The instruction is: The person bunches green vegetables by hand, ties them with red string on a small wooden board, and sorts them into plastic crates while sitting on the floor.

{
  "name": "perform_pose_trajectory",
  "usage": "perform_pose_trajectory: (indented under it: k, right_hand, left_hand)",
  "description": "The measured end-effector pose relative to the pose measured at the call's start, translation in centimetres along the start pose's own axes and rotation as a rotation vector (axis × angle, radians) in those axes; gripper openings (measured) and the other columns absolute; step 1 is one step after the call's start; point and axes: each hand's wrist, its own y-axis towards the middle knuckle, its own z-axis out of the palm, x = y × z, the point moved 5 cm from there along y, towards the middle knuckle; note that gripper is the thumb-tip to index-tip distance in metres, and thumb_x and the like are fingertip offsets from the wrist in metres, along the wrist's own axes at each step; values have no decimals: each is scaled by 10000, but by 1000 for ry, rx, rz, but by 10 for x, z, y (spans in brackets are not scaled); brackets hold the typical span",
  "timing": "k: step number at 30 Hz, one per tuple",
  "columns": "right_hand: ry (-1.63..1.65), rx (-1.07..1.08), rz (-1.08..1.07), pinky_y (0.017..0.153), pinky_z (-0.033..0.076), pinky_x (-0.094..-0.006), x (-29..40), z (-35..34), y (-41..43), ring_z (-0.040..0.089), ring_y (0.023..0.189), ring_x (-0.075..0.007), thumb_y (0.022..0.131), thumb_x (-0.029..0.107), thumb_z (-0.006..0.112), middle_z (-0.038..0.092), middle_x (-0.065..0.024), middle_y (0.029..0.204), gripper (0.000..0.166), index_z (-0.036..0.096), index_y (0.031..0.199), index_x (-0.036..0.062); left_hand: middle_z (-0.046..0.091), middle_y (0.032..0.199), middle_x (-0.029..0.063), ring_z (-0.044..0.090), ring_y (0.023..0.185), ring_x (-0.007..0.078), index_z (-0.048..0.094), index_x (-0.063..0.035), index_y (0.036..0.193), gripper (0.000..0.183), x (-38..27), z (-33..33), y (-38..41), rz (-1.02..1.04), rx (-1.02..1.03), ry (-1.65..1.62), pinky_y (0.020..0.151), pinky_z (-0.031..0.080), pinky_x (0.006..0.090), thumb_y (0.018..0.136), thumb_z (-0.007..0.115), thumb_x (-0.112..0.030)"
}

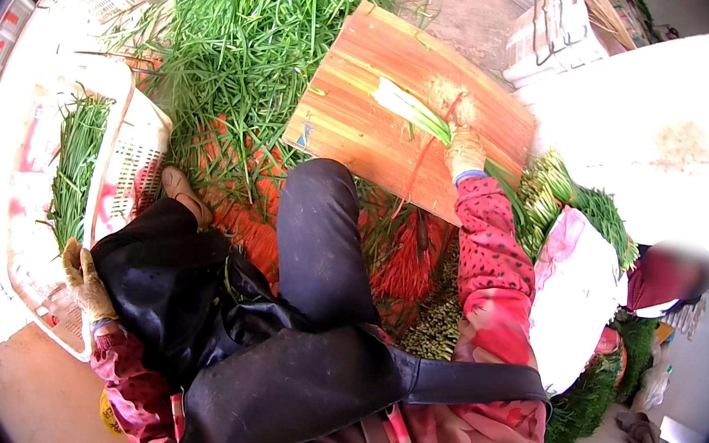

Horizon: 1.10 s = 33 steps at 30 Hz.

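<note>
My right hand point(466, 150), in a pale glove, grips a bunch of green stalks with white ends point(414, 111). The bunch lies over a wooden board point(373, 71), its pale ends pointing to the upper left. A red tie strip point(422, 163) runs across the board beside that hand. On the left, my gloved left hand point(84, 285) is at the near end of a white plastic crate point(129, 161), fingers somewhat apart. Its fingertips are close to the end of a bundle of green leaves point(77, 167) inside the crate; whether they touch is unclear.
A large heap of loose green leaves point(252, 29) spreads beyond my knees. Red tie strips point(406, 261) hang below the board. Tied green bundles point(548, 185) and a white sack point(575, 288) are at the right. Another person point(666, 280) is at the far right.
</note>
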Motion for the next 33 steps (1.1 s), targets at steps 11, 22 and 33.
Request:
perform_pose_trajectory:
  k: [11, 22, 33]
  right_hand:
    - [-97, 180, -13, 864, 483, -470, -22, -33, 7, 587, 1036, -326, 751, 281, 700, 585, -150, 1156, 741, 345, 1398, 207]
    - [90, 105, 106, 849, 491, -464, -62, 0, 3, 600, 1006, -363, 866, 239, 581, 595, -221, 1126, 447, 497, 1267, 61]
    - [-81, 432, 125, 995, 409, -345, 94, -120, -10, 497, 1218, -256, 805, 192, 679, 488, -218, 1316, 740, 286, 1409, 24]
  left_hand:
    - [571, 1169, 111, 530, 1062, 182, 527, 15, 1217, 355, -7, 17, -9, 38, -16, 57, 957, 393, 293, 933, 558, -195]
    - [629, 1009, 138, 586, 959, 239, 611, 2, 1065, 291, -28, 16, -18, 41, -173, 111, 877, 446, 342, 866, 630, -209]
    - [573, 1124, 124, 523, 1111, 263, 584, -23, 1127, 334, -49, -37, -28, 195, 81, 148, 977, 390, 361, 843, 654, -183]
